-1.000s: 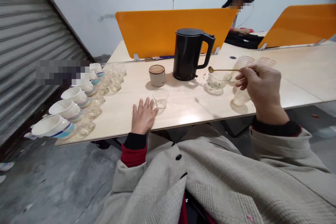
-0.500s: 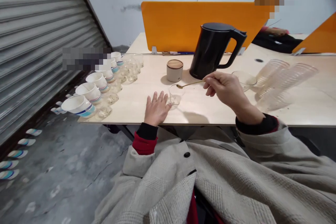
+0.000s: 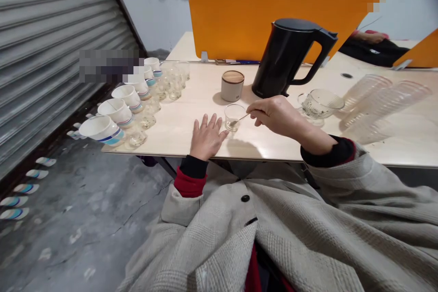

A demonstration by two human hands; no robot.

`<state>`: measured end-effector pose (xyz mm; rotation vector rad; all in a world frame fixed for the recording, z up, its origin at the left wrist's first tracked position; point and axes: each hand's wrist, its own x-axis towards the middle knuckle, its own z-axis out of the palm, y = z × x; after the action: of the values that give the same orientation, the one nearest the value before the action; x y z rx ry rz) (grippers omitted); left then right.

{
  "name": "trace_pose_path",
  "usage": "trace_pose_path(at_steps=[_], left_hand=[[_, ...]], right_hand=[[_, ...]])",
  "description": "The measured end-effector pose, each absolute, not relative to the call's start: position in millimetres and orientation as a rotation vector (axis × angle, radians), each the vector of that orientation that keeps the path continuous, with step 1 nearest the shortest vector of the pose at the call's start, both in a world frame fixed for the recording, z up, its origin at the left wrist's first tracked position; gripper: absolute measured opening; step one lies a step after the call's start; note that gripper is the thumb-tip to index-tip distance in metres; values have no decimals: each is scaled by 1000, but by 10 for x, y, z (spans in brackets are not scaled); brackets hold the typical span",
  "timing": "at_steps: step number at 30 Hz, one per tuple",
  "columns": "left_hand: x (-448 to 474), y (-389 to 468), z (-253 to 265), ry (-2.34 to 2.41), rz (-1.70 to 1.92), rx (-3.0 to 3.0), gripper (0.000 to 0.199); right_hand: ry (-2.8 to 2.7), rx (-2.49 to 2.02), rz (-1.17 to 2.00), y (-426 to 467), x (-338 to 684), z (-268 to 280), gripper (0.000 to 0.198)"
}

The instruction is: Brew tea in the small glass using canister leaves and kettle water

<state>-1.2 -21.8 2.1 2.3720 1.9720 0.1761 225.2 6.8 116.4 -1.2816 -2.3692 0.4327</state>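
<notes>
My right hand (image 3: 278,116) is closed on the thin handle of a small spoon (image 3: 242,118). The spoon's bowl is down inside a clear plastic cup (image 3: 234,112) near the table's front edge. My left hand (image 3: 207,136) lies flat on the table with its fingers spread, its thumb close beside the cup's base; whether it touches the cup I cannot tell. Behind the cup stands a grey canister (image 3: 232,89) with a wooden lid. To the right of my right hand, a glass cup with a handle (image 3: 320,105) holds dry, dark greenish leaves.
A black kettle (image 3: 287,61) stands before an orange divider (image 3: 232,23). Stacked clear cups (image 3: 386,105) lie tilted at the right. Paper cups (image 3: 114,111) and clear cups (image 3: 137,136) line the left edge. Across the table are another person's hand (image 3: 374,37) and a black bag.
My right hand has moved left and lowered the spoon from above the rim into the clear cup. My left hand stays flat beside it. The view has shifted slightly.
</notes>
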Motion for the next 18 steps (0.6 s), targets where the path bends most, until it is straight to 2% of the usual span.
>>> trace_pose_path(at_steps=[12, 18], left_hand=[[-13, -224, 50, 1968, 146, 2352, 67], [-15, -230, 61, 1958, 166, 2346, 67]], right_hand=[[-2227, -1339, 561, 162, 2221, 1167, 23], [-2219, -1281, 525, 175, 2251, 1137, 27]])
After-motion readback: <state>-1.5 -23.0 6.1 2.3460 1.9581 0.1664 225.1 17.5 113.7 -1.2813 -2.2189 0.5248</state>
